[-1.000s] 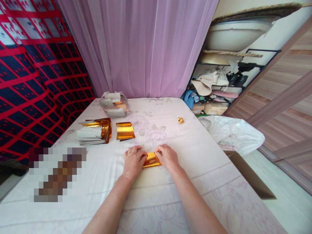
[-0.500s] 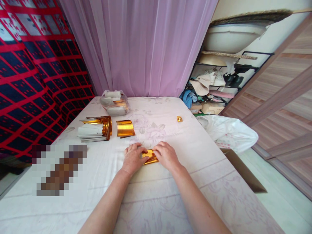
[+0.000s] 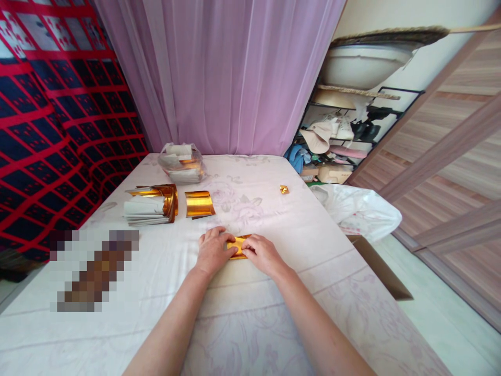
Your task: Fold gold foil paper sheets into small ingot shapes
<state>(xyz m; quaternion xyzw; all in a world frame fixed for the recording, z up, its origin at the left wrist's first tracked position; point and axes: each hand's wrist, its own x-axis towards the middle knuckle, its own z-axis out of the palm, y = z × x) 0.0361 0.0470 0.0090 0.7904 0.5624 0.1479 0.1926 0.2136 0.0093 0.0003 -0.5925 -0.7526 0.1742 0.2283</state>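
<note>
A folded strip of shiny gold foil paper (image 3: 238, 248) lies on the table between my hands. My left hand (image 3: 213, 251) presses on its left end, thumb and fingers closed about the edge. On the right end, my right hand (image 3: 263, 253) pinches the same paper with bent fingers; part of the strip is hidden under both hands. Just beyond sits a small pile of flat gold foil sheets (image 3: 199, 204). Left of it stands a thicker stack of foil sheets (image 3: 151, 206) with pale backs. One small folded gold foil piece (image 3: 284, 189) rests at the far right.
A clear plastic bag (image 3: 181, 164) of foil sheets stands at the back left of the cloth-covered table (image 3: 242, 324). A blurred patch (image 3: 94, 271) covers something at the left. Off the right edge are a white plastic bag (image 3: 364, 209) and a shelf rack (image 3: 344, 109).
My right hand has shifted slightly across the foil, its fingers more curled now, and more of the strip's flat face shows. The left hand keeps its hold. The view has turned slightly.
</note>
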